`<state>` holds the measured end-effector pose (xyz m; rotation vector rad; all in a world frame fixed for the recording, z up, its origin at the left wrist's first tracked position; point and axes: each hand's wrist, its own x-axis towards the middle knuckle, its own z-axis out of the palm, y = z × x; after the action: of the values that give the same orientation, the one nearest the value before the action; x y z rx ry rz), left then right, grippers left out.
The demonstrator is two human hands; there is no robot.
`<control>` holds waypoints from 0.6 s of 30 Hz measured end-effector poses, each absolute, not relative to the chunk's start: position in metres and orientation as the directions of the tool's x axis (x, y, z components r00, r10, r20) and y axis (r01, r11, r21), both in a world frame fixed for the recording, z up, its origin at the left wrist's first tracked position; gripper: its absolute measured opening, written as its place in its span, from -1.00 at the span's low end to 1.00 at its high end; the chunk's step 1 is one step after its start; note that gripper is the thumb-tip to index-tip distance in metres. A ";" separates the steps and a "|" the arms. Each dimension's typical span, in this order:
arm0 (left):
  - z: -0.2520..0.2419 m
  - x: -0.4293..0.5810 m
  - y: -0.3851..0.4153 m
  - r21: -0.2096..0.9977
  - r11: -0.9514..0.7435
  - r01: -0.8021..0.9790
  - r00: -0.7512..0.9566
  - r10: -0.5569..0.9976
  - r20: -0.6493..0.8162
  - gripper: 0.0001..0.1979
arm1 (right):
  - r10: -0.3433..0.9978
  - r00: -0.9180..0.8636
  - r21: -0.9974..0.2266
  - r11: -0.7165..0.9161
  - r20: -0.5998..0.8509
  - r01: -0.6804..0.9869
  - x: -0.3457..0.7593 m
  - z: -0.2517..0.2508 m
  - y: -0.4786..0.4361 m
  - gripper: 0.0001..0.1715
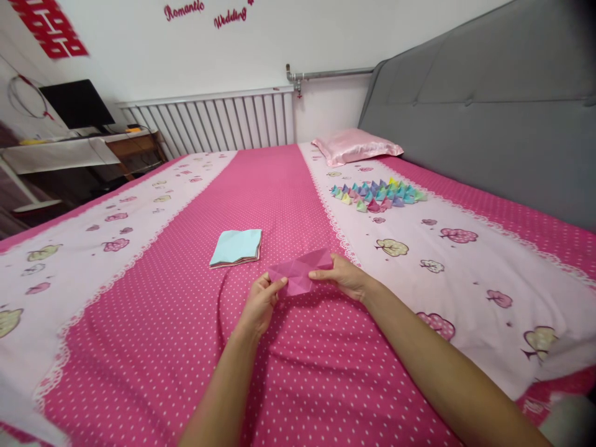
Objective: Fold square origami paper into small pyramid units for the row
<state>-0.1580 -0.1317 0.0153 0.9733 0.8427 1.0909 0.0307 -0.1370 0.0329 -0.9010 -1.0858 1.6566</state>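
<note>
The person's left hand (261, 301) is pinching the left edge of a pink paper (298, 273), its thumb pressing on top and its fingers curling beneath. The right hand (347, 276) is gripping the paper's right part the same way, thumb lying across the upper face; how the fingertips are set underneath, one cannot tell. The paper is showing crease lines and is spanning the gap between the hands, above the dotted pink middle of the bedsheet (274, 186). Farther off and to the left, a stack (236, 247) of sheets is lying with a pale blue one uppermost. To the far right, a cluster of small folded shapes (379, 194) in blue, green, yellow, purple and pink is sitting on the sheet's pale, tree-printed band. Beyond them a pink pillow (356, 146) is resting near the grey headboard (488, 99). A white radiator (214, 121) is running along the far wall (326, 37), and at far left a monitor (77, 102) is standing on a desk (69, 152).
</note>
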 end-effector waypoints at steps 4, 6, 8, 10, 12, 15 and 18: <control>0.011 -0.154 -0.131 0.982 0.063 -0.176 0.201 0.979 -0.027 -0.66 | 0.972 -0.230 -0.979 -0.006 0.042 -0.204 0.027 0.030 -0.135 -0.63; 0.009 -0.153 -0.130 0.998 -0.045 -0.051 0.026 0.999 0.046 -0.56 | 0.973 -0.132 -0.979 0.176 0.188 -0.104 0.024 0.028 -0.133 -0.69; 0.005 -0.155 -0.128 0.984 -0.136 0.113 -0.181 0.971 0.155 -0.51 | 0.935 0.009 -0.935 0.355 0.355 0.021 0.020 0.027 -0.133 -0.75; 0.001 -0.157 -0.128 0.957 -0.174 0.233 -0.270 0.934 0.235 -0.61 | 0.858 0.141 -0.865 0.469 0.494 0.177 0.018 0.027 -0.134 -0.77; 0.000 -0.158 -0.129 0.964 -0.131 0.232 -0.213 0.960 0.182 -0.69 | 0.774 0.202 -0.783 0.517 0.600 0.347 0.017 0.026 -0.136 -0.76; 0.006 -0.154 -0.133 0.998 0.062 0.003 0.042 0.997 -0.062 -0.58 | 0.699 0.134 -0.644 0.545 0.703 0.537 0.015 0.023 -0.139 -0.76; 0.018 -0.148 -0.136 0.919 0.222 -0.325 0.293 0.948 -0.126 -0.49 | 0.706 -0.048 -0.543 0.584 0.706 0.603 0.009 0.017 -0.141 -0.71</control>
<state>-0.1475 -0.1363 0.0180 0.9349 0.8349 1.0369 0.0092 -0.1408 0.0169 -1.0868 -1.7315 0.1190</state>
